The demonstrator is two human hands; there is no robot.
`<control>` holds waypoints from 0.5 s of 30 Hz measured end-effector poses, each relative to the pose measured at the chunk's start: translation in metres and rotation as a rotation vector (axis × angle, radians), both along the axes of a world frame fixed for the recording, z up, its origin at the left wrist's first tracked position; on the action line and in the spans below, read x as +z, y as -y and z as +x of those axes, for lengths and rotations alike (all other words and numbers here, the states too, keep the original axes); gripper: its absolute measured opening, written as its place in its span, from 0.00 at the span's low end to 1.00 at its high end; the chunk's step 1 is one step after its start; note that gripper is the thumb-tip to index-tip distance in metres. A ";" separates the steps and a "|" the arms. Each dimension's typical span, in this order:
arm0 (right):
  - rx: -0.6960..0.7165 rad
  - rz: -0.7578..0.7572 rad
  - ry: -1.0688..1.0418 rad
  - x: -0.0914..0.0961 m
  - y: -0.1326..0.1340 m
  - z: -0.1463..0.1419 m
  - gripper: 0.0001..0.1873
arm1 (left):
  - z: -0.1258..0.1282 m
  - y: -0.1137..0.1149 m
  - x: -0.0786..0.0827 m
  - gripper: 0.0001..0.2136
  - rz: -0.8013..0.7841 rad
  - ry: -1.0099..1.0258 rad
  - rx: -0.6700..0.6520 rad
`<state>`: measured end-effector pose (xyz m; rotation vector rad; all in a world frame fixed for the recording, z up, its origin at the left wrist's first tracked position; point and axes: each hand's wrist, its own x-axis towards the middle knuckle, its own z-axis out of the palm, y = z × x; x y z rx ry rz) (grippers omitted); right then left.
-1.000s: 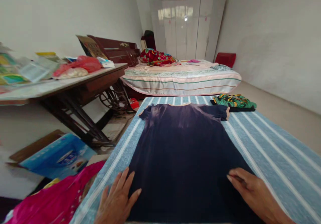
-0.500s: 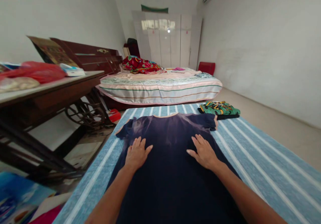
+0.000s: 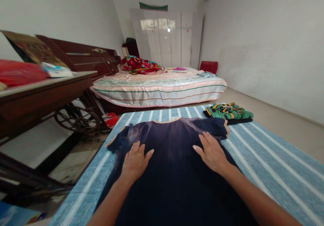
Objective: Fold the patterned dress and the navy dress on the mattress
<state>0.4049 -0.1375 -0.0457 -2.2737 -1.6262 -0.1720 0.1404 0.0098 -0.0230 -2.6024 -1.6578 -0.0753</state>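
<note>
A dark navy T-shirt (image 3: pixel 174 172) with a peach neckline lies spread flat on a blue striped cloth (image 3: pixel 268 165). My left hand (image 3: pixel 135 160) rests flat on the shirt's chest, near the left sleeve, fingers stretched out. My right hand (image 3: pixel 211 151) lies flat on the chest near the right sleeve, fingers also extended. Neither hand holds anything; both press on the fabric.
A folded green patterned garment (image 3: pixel 229 111) lies at the cloth's far right corner. A dark wooden table (image 3: pixel 43 94) with clutter stands to the left. A low bed (image 3: pixel 159 86) with a red floral bundle (image 3: pixel 138 64) is beyond, and white wardrobes (image 3: pixel 164 38) stand at the back.
Both hands slid from the shirt's hem up to its chest over the last second. Since half a second ago they have stayed on the chest and the view has shifted slightly.
</note>
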 end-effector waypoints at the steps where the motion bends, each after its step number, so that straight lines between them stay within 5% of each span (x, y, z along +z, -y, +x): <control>1: 0.043 0.006 -0.001 0.005 -0.014 -0.003 0.39 | 0.012 -0.006 0.002 0.29 0.021 0.014 -0.053; 6: 0.130 -0.149 -0.032 -0.005 -0.060 0.014 0.39 | 0.046 -0.053 -0.007 0.29 -0.072 0.029 -0.109; 10: 0.080 -0.242 -0.046 -0.031 -0.057 0.049 0.39 | 0.030 -0.085 -0.020 0.30 -0.082 -0.006 -0.011; 15: 0.047 -0.210 -0.043 -0.035 -0.054 0.067 0.39 | 0.017 -0.102 -0.021 0.31 -0.107 0.013 0.062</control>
